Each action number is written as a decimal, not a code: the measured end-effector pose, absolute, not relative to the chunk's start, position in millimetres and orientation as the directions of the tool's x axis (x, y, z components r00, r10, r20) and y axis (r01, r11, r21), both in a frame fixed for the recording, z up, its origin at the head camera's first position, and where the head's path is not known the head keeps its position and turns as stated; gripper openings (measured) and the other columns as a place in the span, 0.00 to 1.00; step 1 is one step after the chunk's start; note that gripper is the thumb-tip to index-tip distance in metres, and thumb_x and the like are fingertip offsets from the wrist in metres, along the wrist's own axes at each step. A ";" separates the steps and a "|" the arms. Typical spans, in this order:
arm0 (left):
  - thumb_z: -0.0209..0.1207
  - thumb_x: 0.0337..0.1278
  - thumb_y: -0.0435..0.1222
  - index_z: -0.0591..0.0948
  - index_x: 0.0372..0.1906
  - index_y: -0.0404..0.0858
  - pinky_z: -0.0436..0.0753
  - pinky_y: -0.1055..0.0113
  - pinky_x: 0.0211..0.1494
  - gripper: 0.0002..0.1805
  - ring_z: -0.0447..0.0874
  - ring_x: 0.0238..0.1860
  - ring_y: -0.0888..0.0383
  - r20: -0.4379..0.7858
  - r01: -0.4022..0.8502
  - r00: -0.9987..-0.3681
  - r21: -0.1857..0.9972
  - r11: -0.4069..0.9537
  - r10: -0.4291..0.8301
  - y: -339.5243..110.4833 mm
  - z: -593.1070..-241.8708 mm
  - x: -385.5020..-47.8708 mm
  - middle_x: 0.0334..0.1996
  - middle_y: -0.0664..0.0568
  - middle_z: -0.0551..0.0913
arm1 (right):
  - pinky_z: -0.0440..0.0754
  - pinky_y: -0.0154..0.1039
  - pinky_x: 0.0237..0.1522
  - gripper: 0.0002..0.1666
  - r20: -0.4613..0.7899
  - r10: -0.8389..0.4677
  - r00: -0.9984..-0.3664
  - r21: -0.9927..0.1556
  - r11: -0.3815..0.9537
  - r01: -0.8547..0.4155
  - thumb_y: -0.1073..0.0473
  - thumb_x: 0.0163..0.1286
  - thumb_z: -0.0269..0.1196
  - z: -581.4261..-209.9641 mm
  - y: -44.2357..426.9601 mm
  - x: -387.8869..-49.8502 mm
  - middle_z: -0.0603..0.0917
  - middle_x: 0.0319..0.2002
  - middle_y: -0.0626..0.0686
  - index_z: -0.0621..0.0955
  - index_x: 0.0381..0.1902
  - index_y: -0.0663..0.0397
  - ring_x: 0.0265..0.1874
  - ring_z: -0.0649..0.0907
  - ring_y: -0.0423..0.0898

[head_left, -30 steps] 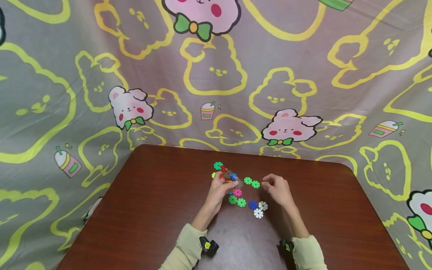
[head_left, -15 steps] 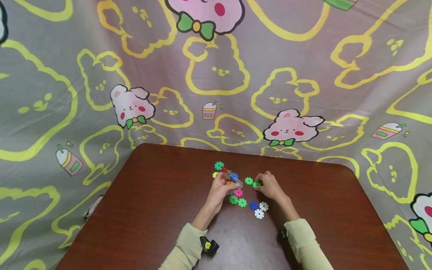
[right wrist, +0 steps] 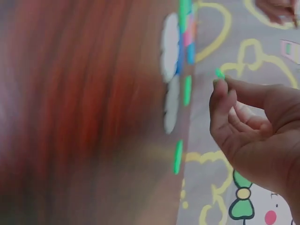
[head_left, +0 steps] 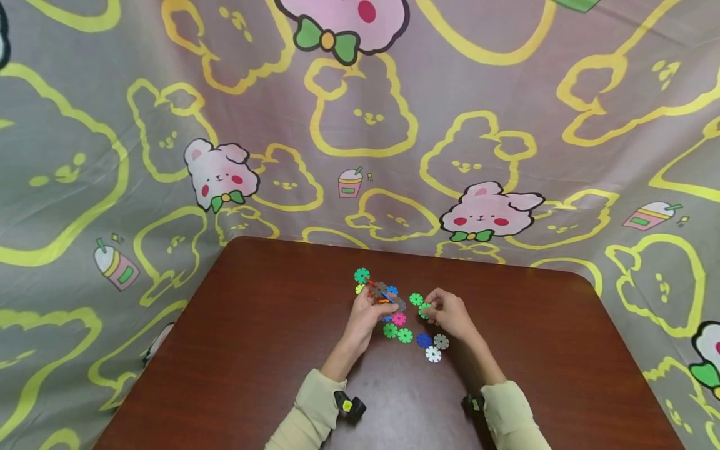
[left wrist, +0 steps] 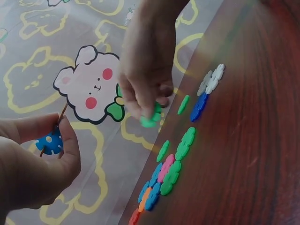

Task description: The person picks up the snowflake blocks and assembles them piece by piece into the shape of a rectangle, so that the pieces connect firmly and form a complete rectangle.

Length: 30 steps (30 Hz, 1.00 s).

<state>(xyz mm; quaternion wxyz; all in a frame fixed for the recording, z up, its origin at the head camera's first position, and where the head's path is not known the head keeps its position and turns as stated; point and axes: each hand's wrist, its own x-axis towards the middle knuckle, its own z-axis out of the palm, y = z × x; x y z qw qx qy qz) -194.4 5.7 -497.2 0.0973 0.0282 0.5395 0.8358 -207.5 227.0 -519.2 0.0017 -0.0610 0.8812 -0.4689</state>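
Observation:
My left hand (head_left: 360, 325) holds up a small cluster of joined plastic snowflake discs above the table; brown (head_left: 379, 289), red and blue ones show. In the left wrist view its thumb and fingers pinch around a blue snowflake disc (left wrist: 49, 142) with brown ones slotted in edge-on. To the right, my right hand (head_left: 454, 317) pinches a bright green snowflake disc (head_left: 424, 310) between thumb and fingertips. That disc is off the table, apart from the cluster. In the right wrist view only a sliver of the green disc (right wrist: 220, 73) shows beyond the fingertips.
Loose discs lie flat on the brown table (head_left: 253, 337): a pink disc (head_left: 399, 319), green discs (head_left: 390, 330), a dark blue disc (head_left: 424, 340) and a white disc (head_left: 433, 354). A teal-green disc (head_left: 362, 275) lies farther back. Patterned cloth (head_left: 388, 144) hangs behind the table.
My right hand has come in leftward to the green discs, pinched one and lifted it. My left hand stays nearly in place, still holding the cluster.

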 end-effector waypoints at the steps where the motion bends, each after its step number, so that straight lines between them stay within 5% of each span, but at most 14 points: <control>1: 0.62 0.52 0.18 0.70 0.58 0.29 0.83 0.70 0.42 0.27 0.86 0.38 0.61 -0.062 -0.134 -0.980 0.907 -0.400 0.188 6.0 -497.5 -194.7 0.40 0.50 0.86 | 0.85 0.42 0.28 0.08 0.057 -0.111 -0.992 -0.856 0.506 -0.106 0.73 0.65 0.69 -517.4 226.4 -204.1 0.84 0.26 0.55 0.80 0.40 0.67 0.23 0.86 0.51; 8: 0.64 0.54 0.21 0.75 0.52 0.33 0.82 0.68 0.43 0.20 0.84 0.36 0.62 -0.105 -0.163 -0.980 0.910 -0.381 0.168 7.6 -498.8 -195.3 0.40 0.49 0.84 | 0.89 0.45 0.34 0.10 0.057 -0.105 -0.993 -0.956 0.282 -0.085 0.76 0.68 0.65 -499.3 216.0 -181.0 0.86 0.32 0.63 0.80 0.47 0.75 0.30 0.89 0.61; 17: 0.65 0.58 0.24 0.77 0.48 0.36 0.81 0.66 0.44 0.15 0.82 0.35 0.63 -0.112 -0.172 -0.978 0.912 -0.372 0.179 9.1 -500.9 -196.0 0.38 0.50 0.85 | 0.89 0.44 0.36 0.10 0.036 -0.055 -0.998 -0.966 0.253 -0.049 0.73 0.69 0.66 -481.9 203.7 -163.1 0.87 0.33 0.60 0.81 0.47 0.72 0.36 0.87 0.69; 30: 0.68 0.60 0.32 0.78 0.49 0.34 0.81 0.69 0.40 0.15 0.84 0.37 0.61 -0.101 -0.148 -0.983 0.928 -0.341 0.153 10.4 -500.9 -194.8 0.33 0.57 0.84 | 0.89 0.43 0.35 0.11 0.065 -0.014 -0.998 -0.973 0.221 -0.067 0.72 0.66 0.69 -470.2 193.5 -157.0 0.87 0.34 0.63 0.82 0.46 0.72 0.31 0.89 0.57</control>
